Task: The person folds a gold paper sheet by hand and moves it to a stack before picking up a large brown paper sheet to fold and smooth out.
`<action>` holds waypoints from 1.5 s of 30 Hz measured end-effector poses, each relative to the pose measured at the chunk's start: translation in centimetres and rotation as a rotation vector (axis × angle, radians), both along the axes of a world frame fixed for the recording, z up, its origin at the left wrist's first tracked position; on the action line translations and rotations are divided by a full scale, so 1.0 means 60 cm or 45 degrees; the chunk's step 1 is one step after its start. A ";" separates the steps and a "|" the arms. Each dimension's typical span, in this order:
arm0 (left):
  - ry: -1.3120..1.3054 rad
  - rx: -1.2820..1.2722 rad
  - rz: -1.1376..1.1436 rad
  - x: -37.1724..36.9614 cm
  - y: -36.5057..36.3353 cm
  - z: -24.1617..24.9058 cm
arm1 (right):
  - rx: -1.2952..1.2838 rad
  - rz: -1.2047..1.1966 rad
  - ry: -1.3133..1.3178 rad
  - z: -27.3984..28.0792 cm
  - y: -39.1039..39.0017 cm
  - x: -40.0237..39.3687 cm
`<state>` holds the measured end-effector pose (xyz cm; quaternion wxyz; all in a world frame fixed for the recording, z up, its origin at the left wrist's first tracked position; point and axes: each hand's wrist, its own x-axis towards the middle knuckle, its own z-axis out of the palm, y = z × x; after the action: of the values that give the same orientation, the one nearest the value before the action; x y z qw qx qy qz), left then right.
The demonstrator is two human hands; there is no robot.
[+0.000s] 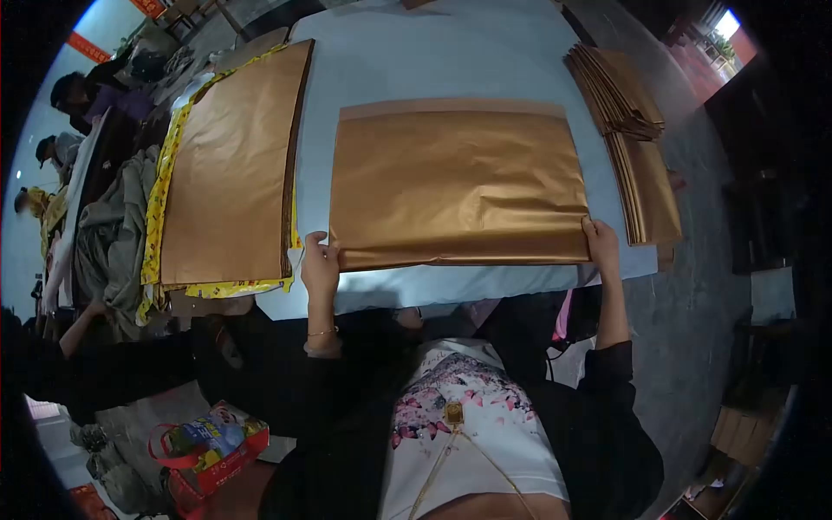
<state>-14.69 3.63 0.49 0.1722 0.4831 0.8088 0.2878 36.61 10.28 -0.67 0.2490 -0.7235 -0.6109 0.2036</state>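
A large sheet of gold paper (pixel 459 182) lies folded on the pale blue table (pixel 433 61), its near edge doubled over. My left hand (pixel 319 263) pinches the sheet's near left corner. My right hand (pixel 601 243) grips the near right corner, fingers over the folded edge. Both hands rest at the table's front edge.
A thick stack of flat gold sheets (pixel 230 165) on yellow printed paper lies to the left. Folded gold pieces (pixel 628 113) are piled at the right edge. Other people (pixel 69 95) sit at far left beside cloth heaps. A red printed bag (pixel 208 451) stands on the floor.
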 end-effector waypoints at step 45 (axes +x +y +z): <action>-0.166 0.258 0.015 0.000 -0.019 -0.039 | 0.140 -0.034 0.509 0.004 -0.007 -0.022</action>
<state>-14.71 2.49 -1.83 0.1731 0.4735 0.7654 0.4000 35.31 9.88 -0.40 0.4069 -0.6619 -0.5499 0.3063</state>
